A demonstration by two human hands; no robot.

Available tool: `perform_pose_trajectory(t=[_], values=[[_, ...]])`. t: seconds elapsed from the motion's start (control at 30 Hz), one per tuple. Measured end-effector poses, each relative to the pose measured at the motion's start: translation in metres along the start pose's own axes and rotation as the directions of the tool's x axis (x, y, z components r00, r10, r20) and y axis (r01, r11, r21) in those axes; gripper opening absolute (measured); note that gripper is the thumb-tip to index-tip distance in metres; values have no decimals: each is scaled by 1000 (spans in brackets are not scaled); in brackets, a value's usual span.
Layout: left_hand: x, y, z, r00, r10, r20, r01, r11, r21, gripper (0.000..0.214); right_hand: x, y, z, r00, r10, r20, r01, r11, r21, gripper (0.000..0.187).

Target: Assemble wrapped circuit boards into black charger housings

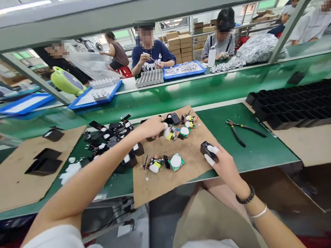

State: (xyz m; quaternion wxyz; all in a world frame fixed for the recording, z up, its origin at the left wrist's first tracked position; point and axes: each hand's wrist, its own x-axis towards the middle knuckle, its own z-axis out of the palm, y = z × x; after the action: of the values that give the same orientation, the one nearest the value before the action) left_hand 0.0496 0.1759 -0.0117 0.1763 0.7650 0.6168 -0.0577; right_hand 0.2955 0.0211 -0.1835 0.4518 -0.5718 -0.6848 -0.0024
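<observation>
My left hand (pixel 152 127) reaches out over a brown cardboard sheet (pixel 168 176) and closes on a small circuit assembly (pixel 170 133) with yellow and white parts. My right hand (pixel 222 164), with white finger cots, grips a small black plastic housing (pixel 206 149) near the sheet's right edge. More circuit assemblies with white round parts (pixel 175 161) lie on the cardboard. Several black housings (pixel 113 136) are piled to the left of my left hand.
Black pliers (pixel 240 130) lie on the green mat at right. Black compartment trays (pixel 299 106) stand at far right. Another cardboard sheet (pixel 14 178) with black parts lies at left. Across a green conveyor (pixel 180 93), other people work at blue trays (pixel 183 70).
</observation>
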Motion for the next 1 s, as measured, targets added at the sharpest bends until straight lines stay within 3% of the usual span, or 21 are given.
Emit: perform_pose_trajectory(t=[0.13, 0.23, 0.3, 0.4, 0.5, 0.57, 0.73, 1.0], values=[[-30, 0, 38, 1000, 5, -10, -4, 993, 122, 28, -3, 2, 0, 996, 85, 32, -87, 994, 68, 16], [-54, -7, 56, 991, 55, -121, -40, 992, 123, 50, -1, -1, -2, 992, 107, 71, -117, 983, 145, 19], [-72, -3, 76, 959, 172, -224, -182, 983, -23, 64, 2, -3, -4, 989, 109, 96, -126, 973, 193, 18], [-87, 23, 123, 914, 277, -297, -377, 850, -368, 80, 9, -8, -10, 988, 127, 93, -144, 966, 216, 12], [-83, 63, 171, 927, 220, -303, -365, 712, -600, 99, 15, -12, -18, 980, 164, 111, -183, 962, 200, 15], [-74, 88, 192, 937, 126, -326, -326, 650, -686, 97, 16, -13, -22, 976, 178, 128, -200, 961, 189, 19], [-63, 116, 200, 934, -90, -345, -219, 619, -754, 67, 15, -15, -22, 975, 188, 115, -203, 969, 139, 25], [-60, 110, 204, 919, -87, -385, -232, 670, -706, 68, 17, -19, -17, 968, 207, 142, -212, 977, 20, 25]])
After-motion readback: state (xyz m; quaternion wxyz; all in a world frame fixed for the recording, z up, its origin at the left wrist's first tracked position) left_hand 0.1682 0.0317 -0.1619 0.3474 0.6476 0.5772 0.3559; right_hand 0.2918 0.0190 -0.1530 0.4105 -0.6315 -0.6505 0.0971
